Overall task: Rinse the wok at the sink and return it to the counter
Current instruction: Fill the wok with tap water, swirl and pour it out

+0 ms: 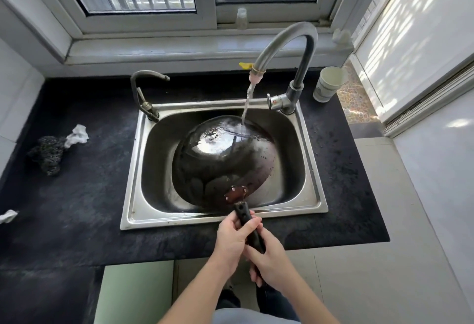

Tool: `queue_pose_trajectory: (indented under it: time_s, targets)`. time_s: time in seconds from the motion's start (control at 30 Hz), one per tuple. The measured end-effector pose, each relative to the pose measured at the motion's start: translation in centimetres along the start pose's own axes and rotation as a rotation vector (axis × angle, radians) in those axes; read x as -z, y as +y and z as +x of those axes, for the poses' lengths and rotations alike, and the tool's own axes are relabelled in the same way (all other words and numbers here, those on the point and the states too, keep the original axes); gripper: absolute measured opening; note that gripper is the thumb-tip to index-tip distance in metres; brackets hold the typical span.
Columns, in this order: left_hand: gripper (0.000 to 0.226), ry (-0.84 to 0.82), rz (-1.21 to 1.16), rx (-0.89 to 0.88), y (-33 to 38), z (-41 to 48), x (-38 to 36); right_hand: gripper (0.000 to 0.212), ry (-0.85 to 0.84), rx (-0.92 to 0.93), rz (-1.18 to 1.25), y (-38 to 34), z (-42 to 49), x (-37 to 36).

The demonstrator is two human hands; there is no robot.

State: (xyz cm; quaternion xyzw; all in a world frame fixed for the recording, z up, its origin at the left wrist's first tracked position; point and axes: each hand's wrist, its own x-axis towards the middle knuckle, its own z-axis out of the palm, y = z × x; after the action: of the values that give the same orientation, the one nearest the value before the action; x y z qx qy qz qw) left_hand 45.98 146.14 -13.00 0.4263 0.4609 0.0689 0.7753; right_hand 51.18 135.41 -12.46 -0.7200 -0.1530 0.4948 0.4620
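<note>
A dark round wok [225, 159] lies upside down in the steel sink [133, 175], its wet bottom facing up. Water runs from the tall curved faucet [289, 49] onto the wok's far side. The wok's black handle [243, 214] sticks out over the sink's near rim. My left hand [234, 234] grips the handle close to the wok. My right hand [269, 259] grips the same handle lower down, toward me.
The black counter [77, 195] surrounds the sink. A dark scrubber [47, 154] and a crumpled white tissue [77, 135] lie at the left. A small second tap [143, 92] stands at the sink's back left. A paper cup [329, 83] stands at the back right.
</note>
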Motion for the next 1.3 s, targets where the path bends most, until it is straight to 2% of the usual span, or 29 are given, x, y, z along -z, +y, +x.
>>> queue_pose_trajectory:
  time_s: [0.2,0.3,0.43,0.7,0.8,1.0,1.3]
  targets:
    - [0.014,0.018,0.096,-0.062,0.3,0.2,-1.2,0.042,0.090,-0.126,0.002,-1.0,0.5,0.1]
    - [0.013,-0.006,0.116,-0.065,0.5,0.5,-1.6,0.039,0.268,-0.056,-0.173,-0.5,0.8,-0.3]
    - [0.015,-0.063,0.160,-0.081,0.7,0.6,-1.5,0.030,0.340,-0.046,-0.196,0.1,0.7,-0.6]
    - [0.019,-0.200,0.048,0.018,1.0,1.3,-1.4,0.017,0.271,-0.065,-0.130,0.6,0.5,0.6]
    - [0.019,-0.187,0.100,-0.005,0.8,1.5,-1.6,0.008,0.200,-0.084,-0.017,0.5,0.3,1.2]
    - [0.015,-0.171,0.248,-0.035,0.8,2.2,-2.2,0.013,0.145,-0.152,0.174,-0.1,0.1,1.6]
    - [0.012,-0.161,0.470,-0.067,1.7,3.6,-4.2,0.018,0.124,-0.168,0.315,-1.0,0.6,3.7]
